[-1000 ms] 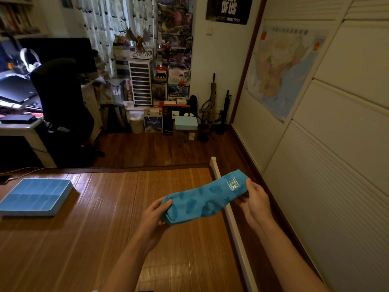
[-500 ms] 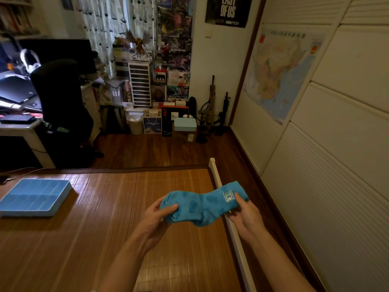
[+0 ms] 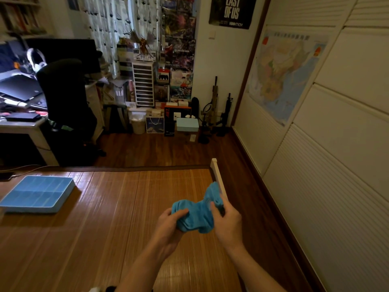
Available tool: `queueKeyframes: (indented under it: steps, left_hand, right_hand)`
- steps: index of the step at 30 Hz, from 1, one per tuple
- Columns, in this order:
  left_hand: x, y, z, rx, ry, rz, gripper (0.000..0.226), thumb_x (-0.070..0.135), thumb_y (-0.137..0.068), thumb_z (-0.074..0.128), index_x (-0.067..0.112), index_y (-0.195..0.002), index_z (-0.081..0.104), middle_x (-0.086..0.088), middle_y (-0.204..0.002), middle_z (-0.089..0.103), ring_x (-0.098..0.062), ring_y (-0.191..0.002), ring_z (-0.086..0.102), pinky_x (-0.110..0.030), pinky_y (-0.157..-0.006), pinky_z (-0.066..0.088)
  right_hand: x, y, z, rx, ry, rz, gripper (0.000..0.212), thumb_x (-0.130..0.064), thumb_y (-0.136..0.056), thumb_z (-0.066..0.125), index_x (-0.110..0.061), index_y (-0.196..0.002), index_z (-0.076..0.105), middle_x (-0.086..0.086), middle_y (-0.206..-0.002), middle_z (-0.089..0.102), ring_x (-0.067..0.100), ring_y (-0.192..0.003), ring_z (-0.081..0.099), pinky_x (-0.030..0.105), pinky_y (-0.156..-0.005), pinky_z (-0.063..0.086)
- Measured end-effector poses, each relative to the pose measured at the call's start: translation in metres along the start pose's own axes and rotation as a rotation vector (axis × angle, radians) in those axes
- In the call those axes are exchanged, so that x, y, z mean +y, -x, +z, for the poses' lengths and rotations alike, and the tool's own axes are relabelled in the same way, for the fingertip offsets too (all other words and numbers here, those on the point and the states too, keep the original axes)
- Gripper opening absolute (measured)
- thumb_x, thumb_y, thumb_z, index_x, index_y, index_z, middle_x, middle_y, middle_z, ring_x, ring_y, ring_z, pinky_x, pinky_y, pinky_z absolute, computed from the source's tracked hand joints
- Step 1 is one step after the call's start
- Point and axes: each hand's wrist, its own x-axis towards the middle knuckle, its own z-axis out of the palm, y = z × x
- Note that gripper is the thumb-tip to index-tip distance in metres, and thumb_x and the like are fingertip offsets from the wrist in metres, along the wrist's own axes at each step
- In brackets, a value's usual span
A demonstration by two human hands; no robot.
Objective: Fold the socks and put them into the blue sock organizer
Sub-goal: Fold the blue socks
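Bedroom with a dark wood floor, and up front there's a brown slatted bamboo mat (image 3: 105, 228) covering a low platform, with one white rail (image 3: 219, 178) along its right edge.

Both hands are up over the mat close to that right edge. The left hand (image 3: 168, 226) is curled around the left end of a bunched-up turquoise knit sock (image 3: 195, 218), thumb on top and fingers underneath. The right hand (image 3: 226, 224) is pinching the right end, thumb pressed into the fabric. The sock sags into a bundle between the hands, and its far end sticks up in front of the rail. It's held in the air, not lying on the mat. I count one bundle, but I honestly can't tell whether it's a single sock or a pair laid together.

Way over by the mat's left edge, towards the far left corner, sits one flat light-blue sock organizer (image 3: 66, 194) divided into compartments, well apart from the hands.

Past the mat's far edge there's one black office chair (image 3: 63, 98), one white drawer tower (image 3: 144, 83), one pale blue box (image 3: 187, 124) on the floor, and two toy rifles (image 3: 214, 102) leaning on the wall. There's also one map (image 3: 284, 74) on the white wardrobe doors on the right.
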Motion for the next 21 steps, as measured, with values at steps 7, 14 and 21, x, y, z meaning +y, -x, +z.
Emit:
queueKeyframes:
  steps: [7, 14, 21]
  left_hand:
    - [-0.014, 0.004, 0.012, -0.087, 0.035, 0.009, 0.030, 0.006, -0.103, 0.049, -0.001, -0.127, 0.066, -0.026, -0.122, 0.071, -0.036, -0.114, 0.070, -0.039, -0.086, 0.061]
    - [-0.009, 0.008, 0.010, -0.101, 0.118, -0.055, 0.046, 0.032, -0.107, 0.046, -0.003, -0.132, 0.062, -0.026, -0.129, 0.068, -0.036, -0.122, 0.066, -0.045, -0.101, 0.053]
    - [-0.006, 0.010, 0.001, -0.094, -0.003, 0.008, 0.041, 0.010, -0.092, 0.068, -0.001, -0.132, 0.061, -0.025, -0.121, 0.071, -0.034, -0.102, 0.074, -0.038, -0.078, 0.063]
  right_hand:
    - [0.005, 0.025, 0.026, -0.261, 0.265, -0.178, 0.060, -0.007, -0.099, 0.057, -0.020, -0.153, 0.036, -0.006, -0.155, 0.044, 0.004, -0.142, 0.042, 0.030, -0.113, 0.044]
    - [0.011, 0.024, 0.027, -0.281, 0.393, -0.236, 0.062, -0.009, -0.100, 0.054, -0.024, -0.156, 0.031, -0.007, -0.160, 0.037, 0.000, -0.147, 0.029, 0.027, -0.121, 0.032]
    - [0.016, 0.028, 0.021, -0.294, 0.082, -0.206, 0.042, -0.029, -0.096, 0.064, -0.035, -0.137, 0.055, -0.017, -0.145, 0.053, -0.002, -0.135, 0.047, 0.025, -0.110, 0.045]
